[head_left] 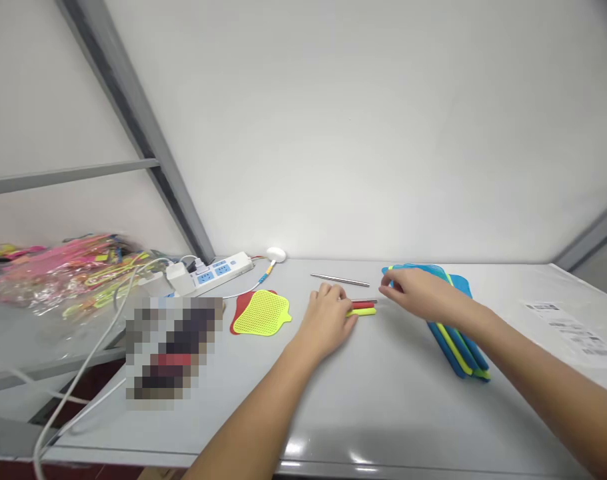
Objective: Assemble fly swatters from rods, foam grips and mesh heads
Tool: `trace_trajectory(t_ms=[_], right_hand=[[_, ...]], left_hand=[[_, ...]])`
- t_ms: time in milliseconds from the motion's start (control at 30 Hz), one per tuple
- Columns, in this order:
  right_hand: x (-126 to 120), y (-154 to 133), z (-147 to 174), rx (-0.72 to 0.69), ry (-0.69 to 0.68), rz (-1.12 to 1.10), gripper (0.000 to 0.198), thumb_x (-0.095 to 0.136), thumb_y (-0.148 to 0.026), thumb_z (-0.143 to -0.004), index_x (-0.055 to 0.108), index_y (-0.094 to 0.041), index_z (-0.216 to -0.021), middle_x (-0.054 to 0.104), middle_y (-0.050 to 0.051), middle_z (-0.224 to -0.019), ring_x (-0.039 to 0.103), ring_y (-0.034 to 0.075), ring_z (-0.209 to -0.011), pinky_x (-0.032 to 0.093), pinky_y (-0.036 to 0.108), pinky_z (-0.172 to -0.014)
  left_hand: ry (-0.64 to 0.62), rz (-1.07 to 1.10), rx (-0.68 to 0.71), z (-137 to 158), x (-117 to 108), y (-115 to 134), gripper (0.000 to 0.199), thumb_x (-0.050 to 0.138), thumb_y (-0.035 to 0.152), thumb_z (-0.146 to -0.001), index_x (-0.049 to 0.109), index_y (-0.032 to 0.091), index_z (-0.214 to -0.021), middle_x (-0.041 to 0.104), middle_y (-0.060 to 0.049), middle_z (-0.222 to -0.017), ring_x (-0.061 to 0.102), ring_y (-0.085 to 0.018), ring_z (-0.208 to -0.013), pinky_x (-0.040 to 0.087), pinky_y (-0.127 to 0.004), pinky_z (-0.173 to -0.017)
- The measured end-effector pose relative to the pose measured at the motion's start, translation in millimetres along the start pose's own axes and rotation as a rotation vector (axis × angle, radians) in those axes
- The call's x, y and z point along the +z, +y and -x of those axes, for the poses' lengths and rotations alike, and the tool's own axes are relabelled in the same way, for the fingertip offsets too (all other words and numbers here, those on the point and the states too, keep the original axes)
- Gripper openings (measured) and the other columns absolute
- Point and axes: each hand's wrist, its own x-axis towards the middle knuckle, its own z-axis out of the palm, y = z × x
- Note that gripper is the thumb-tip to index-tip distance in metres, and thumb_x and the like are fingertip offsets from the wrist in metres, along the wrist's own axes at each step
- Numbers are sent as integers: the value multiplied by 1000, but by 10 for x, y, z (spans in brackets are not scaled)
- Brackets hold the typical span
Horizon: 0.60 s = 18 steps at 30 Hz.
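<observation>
On the grey table, my left hand lies with fingers curled over a red handle and a yellow-green handle. The end of a thin metal rod shows just behind them. My right hand hovers above the table to the right, thumb and fingers drawn together; whatever they may hold is too small to make out. Below and behind it sits a stack of blue and yellow-green fly swatters, partly covered by the wrist. A yellow-green fly swatter head overlaps a red one at left.
Another metal rod lies farther back. A white power strip with plugs and cables stands at the back left, near a white puck-shaped device. Plastic-wrapped colourful items fill the left shelf. Clear plastic with a printed label lies right.
</observation>
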Motion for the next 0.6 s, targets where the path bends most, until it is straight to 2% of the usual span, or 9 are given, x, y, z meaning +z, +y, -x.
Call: trace_trajectory(t_ms=[133, 267, 367, 467, 533, 600], right_hand=[[141, 18, -623, -93, -42, -9, 26, 47, -33, -92, 69, -19, -94, 70, 7, -88, 62, 18, -76, 41, 27, -65], [423, -43, -1009, -183, -56, -19, 29, 56, -36, -88, 66, -16, -106, 66, 9, -102, 60, 18, -87, 42, 26, -74], [607, -128, -1121, -227, -52, -38, 24, 60, -32, -85, 66, -16, -102, 63, 9, -105, 58, 20, -94, 41, 27, -80], [705, -173, -1143, -209, -27, -73, 11, 56, -25, -86, 63, -16, -88, 64, 9, -96, 58, 20, -89, 40, 29, -78], [710, -164, -1117, -159, 8, -119, 10, 52, -25, -88, 59, -17, -85, 64, 8, -88, 57, 20, -81, 40, 31, -74], [658, -135, -1042, -99, 61, -193, 12, 46, -27, -91, 53, -18, -89, 62, 7, -81, 56, 20, -73, 40, 31, -69]], left_hand=[[-47, 8, 35, 32, -3, 28, 15, 61, 35, -86, 65, 20, -88, 58, -7, -104, 47, -27, -101, 40, -41, -82], [-102, 10, 52, 64, 33, 61, 18, 66, 37, -81, 63, 19, -86, 59, -6, -94, 51, -26, -95, 41, -39, -79], [-147, 60, 124, 75, 62, 92, 13, 60, 32, -87, 62, 19, -85, 61, -6, -91, 55, -25, -93, 41, -36, -78], [-188, 225, 175, 74, 92, 133, 14, 54, 35, -92, 60, 22, -91, 63, -3, -87, 59, -20, -83, 40, -29, -67], [-166, 316, 175, 72, 117, 161, 17, 53, 39, -93, 59, 23, -93, 63, -1, -84, 59, -17, -77, 38, -26, -60], [-90, 371, 172, 69, 137, 185, 20, 55, 43, -92, 62, 23, -92, 62, 0, -81, 59, -16, -75, 39, -25, -60]])
